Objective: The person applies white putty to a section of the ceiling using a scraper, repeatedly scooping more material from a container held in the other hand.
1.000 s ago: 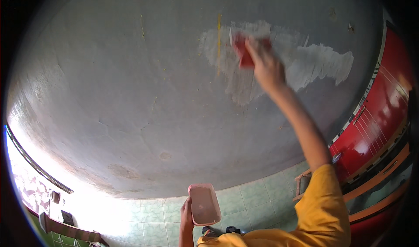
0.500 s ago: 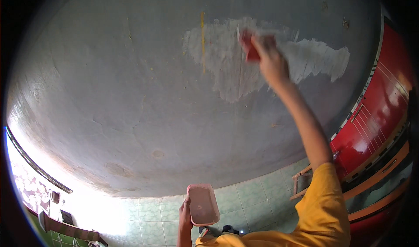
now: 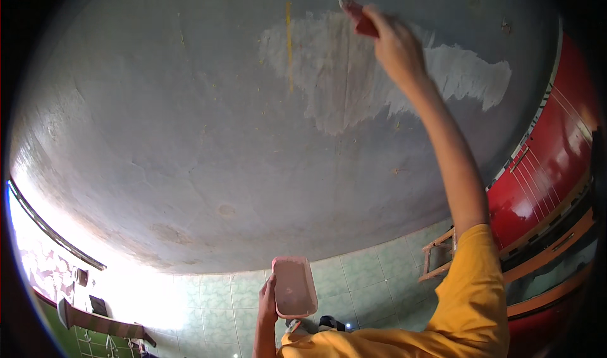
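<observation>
Raised high in front of the grey wall (image 3: 158,118), my right hand (image 3: 399,51) grips a red putty scraper (image 3: 360,20). A little white filler shows at the scraper's upper left tip. The scraper is over the top edge of a pale filler patch (image 3: 471,77) smeared across the wall; whether its blade touches the wall I cannot tell. Low down, my left hand (image 3: 267,300) is closed round the left side of a pink rectangular tub (image 3: 277,264). Pale smears lie inside the tub.
A yellow stripe (image 3: 289,36) runs down the patch's left part. Green tiles (image 3: 360,274) cover the floor, with a small wooden frame (image 3: 437,257) at the right. Glossy red furniture (image 3: 528,187) lines the right side. A curved wooden piece (image 3: 104,325) stands lower left, near bright light.
My right hand has moved the scraper up the wall, from within the patch to its top edge, tilting it. My left hand still holds the tub.
</observation>
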A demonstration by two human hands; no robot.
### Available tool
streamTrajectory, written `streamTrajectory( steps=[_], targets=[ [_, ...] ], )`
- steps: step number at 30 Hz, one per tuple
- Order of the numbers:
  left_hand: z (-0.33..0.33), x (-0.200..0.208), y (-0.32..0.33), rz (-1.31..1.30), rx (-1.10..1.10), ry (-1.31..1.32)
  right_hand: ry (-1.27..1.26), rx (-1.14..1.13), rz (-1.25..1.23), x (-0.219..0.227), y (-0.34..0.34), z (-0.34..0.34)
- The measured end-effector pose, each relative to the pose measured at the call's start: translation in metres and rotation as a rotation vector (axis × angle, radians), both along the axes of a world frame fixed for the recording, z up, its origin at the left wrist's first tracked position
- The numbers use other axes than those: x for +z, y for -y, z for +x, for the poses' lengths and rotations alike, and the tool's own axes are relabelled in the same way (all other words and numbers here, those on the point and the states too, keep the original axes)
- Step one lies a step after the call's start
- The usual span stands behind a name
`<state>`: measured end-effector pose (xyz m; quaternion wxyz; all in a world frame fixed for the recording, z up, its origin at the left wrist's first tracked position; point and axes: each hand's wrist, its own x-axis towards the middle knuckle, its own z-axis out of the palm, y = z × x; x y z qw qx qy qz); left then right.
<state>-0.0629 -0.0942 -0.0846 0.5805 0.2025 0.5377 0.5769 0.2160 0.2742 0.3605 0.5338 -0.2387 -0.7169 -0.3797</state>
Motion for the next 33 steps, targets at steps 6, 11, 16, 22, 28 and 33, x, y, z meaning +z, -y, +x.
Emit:
streamTrajectory(
  steps=[6,11,16,22,28,33],
  targets=[
    [-0.01,-0.002,0.003,0.045,0.042,0.007,0.201,-0.03,-0.308,-0.262,0.026,-0.053],
    [-0.021,0.009,0.006,0.05,0.054,0.005,0.17,0.113,-0.605,-0.273,0.044,-0.054],
    [-0.031,0.004,0.006,0.047,0.036,-0.001,0.03,0.135,-0.111,-0.082,0.043,-0.087],
    [-0.057,0.019,0.004,0.044,0.103,-0.013,0.289,0.023,-0.408,-0.291,0.051,-0.111],
    [-0.09,0.037,-0.012,0.127,0.108,-0.033,-0.238,0.244,-1.052,-0.341,0.1,-0.118],
    [-0.106,0.074,-0.023,0.193,0.065,-0.005,-0.848,0.988,-1.641,-0.262,0.163,-0.145]
  ],
)
